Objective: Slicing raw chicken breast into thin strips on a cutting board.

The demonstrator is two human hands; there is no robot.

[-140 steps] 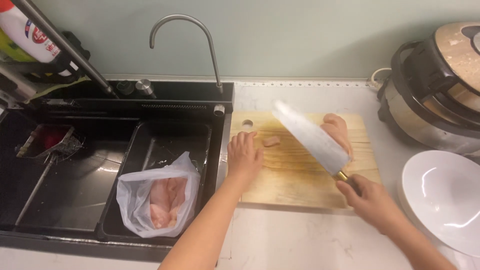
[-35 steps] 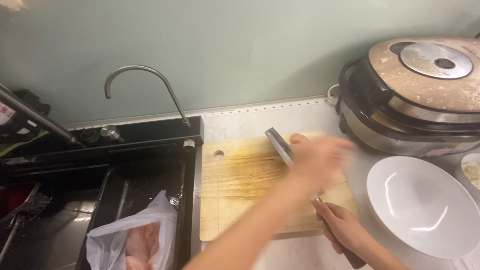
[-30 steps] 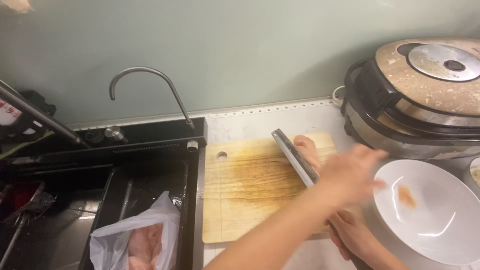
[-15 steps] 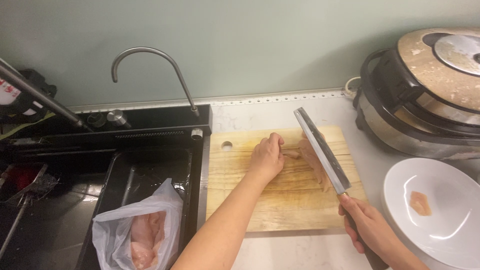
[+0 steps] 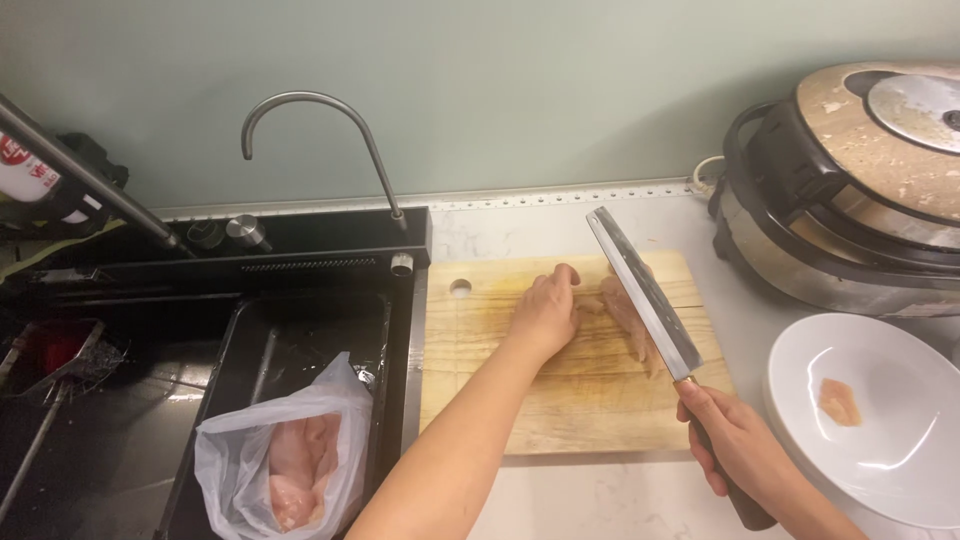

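The left hand [image 5: 545, 312] lay palm down on the pale rectangular wooden cutting board [image 5: 570, 400], its fingers [image 5: 565, 285] curled loosely and pressing on the left end of a pale pink strip of raw chicken [image 5: 625, 315] that rested toward the far right part of the board. The right hand [image 5: 735, 440] had its fingers wrapped tight around the dark wooden handle of a broad steel cleaver [image 5: 645, 295], whose blade slanted away to the far left, over the chicken. The board sat on the light stone surface [image 5: 600, 500], just right of a black sink [image 5: 250, 370]. In the sink's near part lay a thin white plastic bag [image 5: 280, 460], open at the top, holding more raw pink chicken pieces. To the right of the board, a round white plate [image 5: 880, 420] carried one small scrap of chicken [image 5: 840, 400]. Beyond the plate, at the far right, stood a large round cooker with a speckled beige lid [image 5: 860, 180], closed, its contents hidden. A curved steel tap [image 5: 330, 130] rose behind the sink.
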